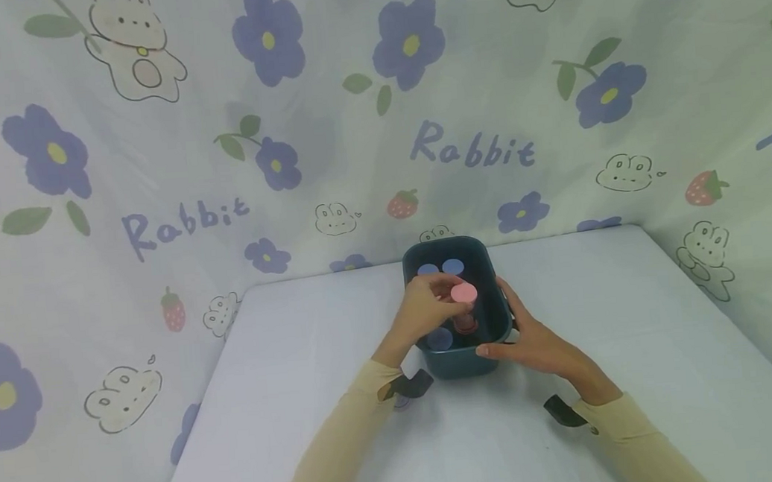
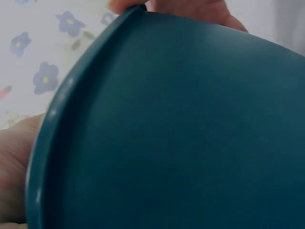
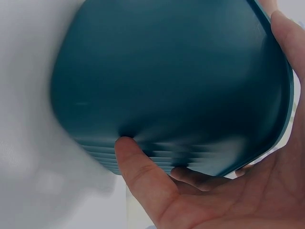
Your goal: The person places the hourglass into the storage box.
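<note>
A deep teal bin (image 1: 462, 363) with rounded corners stands on the white table. Over its opening, my left hand (image 1: 424, 305) pinches a pink round disc (image 1: 463, 293) between thumb and fingers. My right hand (image 1: 534, 341) grips the bin's near right corner. In the right wrist view, the right hand (image 3: 228, 200) lies against the bin's side, with its thumb by the rim. Inside the bin are blue round pieces (image 1: 453, 266) and a reddish round piece (image 1: 466, 323) below the pink disc. In the left wrist view, the bin's wall (image 2: 181, 119) hides most of the left hand (image 2: 16, 167).
The white table (image 1: 300, 351) reaches out on both sides of the bin. Behind it hangs a white cloth (image 1: 346, 147) printed with flowers and rabbits. Dark straps (image 1: 415, 383) sit at both wrists. A faint round shape shows near the left cuff.
</note>
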`<action>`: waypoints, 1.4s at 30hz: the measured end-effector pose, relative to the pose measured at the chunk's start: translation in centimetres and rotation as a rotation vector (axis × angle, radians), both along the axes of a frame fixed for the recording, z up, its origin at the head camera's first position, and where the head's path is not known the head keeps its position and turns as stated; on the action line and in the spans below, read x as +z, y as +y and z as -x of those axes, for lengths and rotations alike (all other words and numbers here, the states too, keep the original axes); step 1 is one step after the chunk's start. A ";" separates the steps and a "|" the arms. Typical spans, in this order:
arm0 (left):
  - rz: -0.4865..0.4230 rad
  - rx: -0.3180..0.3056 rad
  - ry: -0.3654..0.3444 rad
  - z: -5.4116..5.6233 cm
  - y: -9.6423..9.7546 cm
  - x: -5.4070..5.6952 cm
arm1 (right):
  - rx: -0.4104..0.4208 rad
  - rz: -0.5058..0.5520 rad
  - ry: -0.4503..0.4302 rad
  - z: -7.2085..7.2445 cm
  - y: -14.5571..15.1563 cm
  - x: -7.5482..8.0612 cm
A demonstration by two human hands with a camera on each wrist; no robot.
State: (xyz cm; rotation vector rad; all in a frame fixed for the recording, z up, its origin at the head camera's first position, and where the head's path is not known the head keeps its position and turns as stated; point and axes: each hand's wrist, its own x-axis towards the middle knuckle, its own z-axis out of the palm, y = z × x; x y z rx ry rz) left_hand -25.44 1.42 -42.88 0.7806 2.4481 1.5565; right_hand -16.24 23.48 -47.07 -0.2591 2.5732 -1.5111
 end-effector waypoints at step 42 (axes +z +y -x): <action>0.455 0.040 0.161 -0.9 1.2 0.1 | -0.021 -0.030 0.002 0.0 -0.1 -0.2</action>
